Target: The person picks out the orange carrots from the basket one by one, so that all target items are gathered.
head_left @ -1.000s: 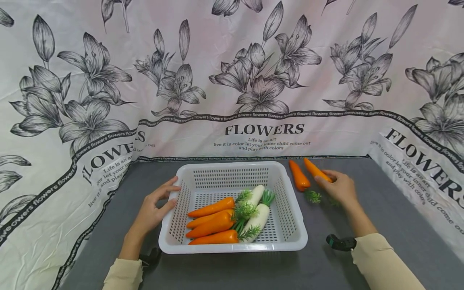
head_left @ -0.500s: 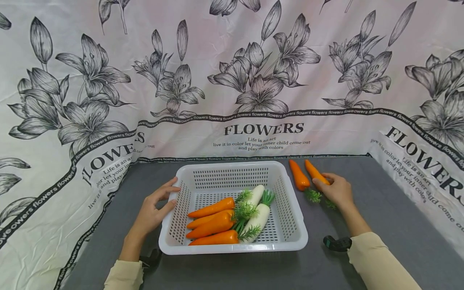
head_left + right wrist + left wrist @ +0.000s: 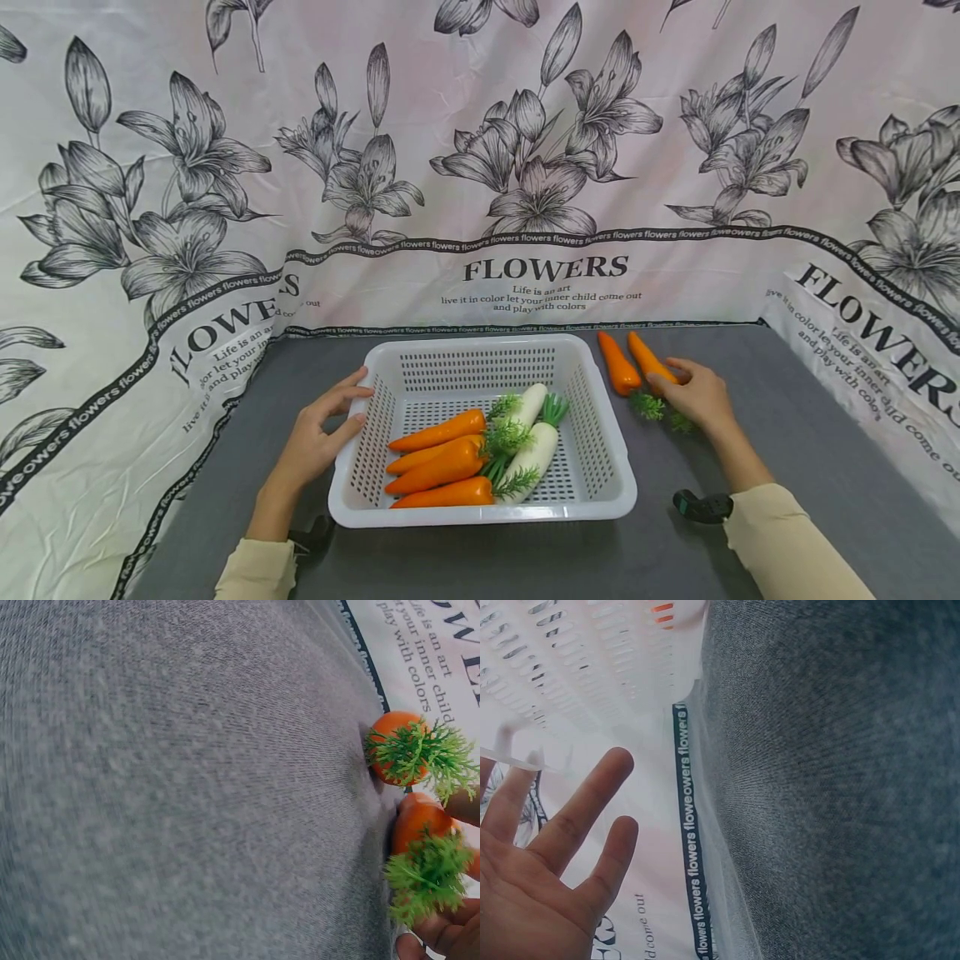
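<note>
In the head view a white perforated plastic basket (image 3: 480, 513) holds several orange carrots (image 3: 435, 465) and two white radishes (image 3: 531, 458) with green tops. My left hand (image 3: 318, 429) touches the basket's left rim; the left wrist view shows its fingers (image 3: 592, 799) extended, two of them at the rim. To the right of the basket, my right hand (image 3: 697, 393) pinches a carrot (image 3: 648, 358) near its thick end, partly covering it. Another carrot (image 3: 618, 364) lies beside it, close to the basket. The right wrist view shows the leafy green tops (image 3: 427, 877) of both carrots.
A dark grey cloth (image 3: 465, 562) covers the table. Behind and at both sides hangs a white curtain (image 3: 540, 292) printed with flowers and lettering. Dark wrist devices (image 3: 702, 506) show below each hand.
My right hand has shifted slightly left with its fingers on the carrot, whose tip has moved only a little. My left hand and the basket stay in place.
</note>
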Demonstrator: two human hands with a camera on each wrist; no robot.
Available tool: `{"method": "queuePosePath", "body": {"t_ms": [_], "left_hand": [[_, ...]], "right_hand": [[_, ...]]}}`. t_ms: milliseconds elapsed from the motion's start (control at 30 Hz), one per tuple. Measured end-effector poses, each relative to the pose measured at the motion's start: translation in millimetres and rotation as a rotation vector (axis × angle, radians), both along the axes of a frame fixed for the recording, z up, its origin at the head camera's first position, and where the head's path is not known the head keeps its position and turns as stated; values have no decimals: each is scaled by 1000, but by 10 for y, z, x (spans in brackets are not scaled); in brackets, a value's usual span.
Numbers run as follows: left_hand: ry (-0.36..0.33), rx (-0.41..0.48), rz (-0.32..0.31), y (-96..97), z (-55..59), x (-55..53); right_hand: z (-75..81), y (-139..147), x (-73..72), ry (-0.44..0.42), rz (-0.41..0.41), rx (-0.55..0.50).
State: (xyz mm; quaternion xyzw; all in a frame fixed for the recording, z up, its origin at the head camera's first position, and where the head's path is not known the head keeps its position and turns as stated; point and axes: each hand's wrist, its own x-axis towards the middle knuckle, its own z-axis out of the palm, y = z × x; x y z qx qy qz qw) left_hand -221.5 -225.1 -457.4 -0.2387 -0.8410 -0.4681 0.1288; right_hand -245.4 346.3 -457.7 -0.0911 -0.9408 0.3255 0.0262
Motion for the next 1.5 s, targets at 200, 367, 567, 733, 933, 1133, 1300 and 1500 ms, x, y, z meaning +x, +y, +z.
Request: {"method": "queuePosePath", "body": {"t_ms": [200,367,567,733,933,1133,1300,1500], "left_hand": [[-2,-1,0,-2,7,2],[0,-7,3,5,17,8],[-1,-6,-2,3,12,5],[3,1,-8,-1,4,-1],[-2,-7,-2,-2,4,7],[-11,6,-12,-1,6,14],[-17,6,-11,2,11,13],[-16,8,-11,9,16,13]], "right_hand": [[12,-8,-5,-11,19,18],[23,-30,1,0,15,12],[17,-44,16,18,13,10],[8,-54,20,36,11,14],[-13,-69,13,53,10,21],[-6,-75,22,44,13,15],[5,-68,17,28,11,17],[11,-68,11,12,15,9]]}}
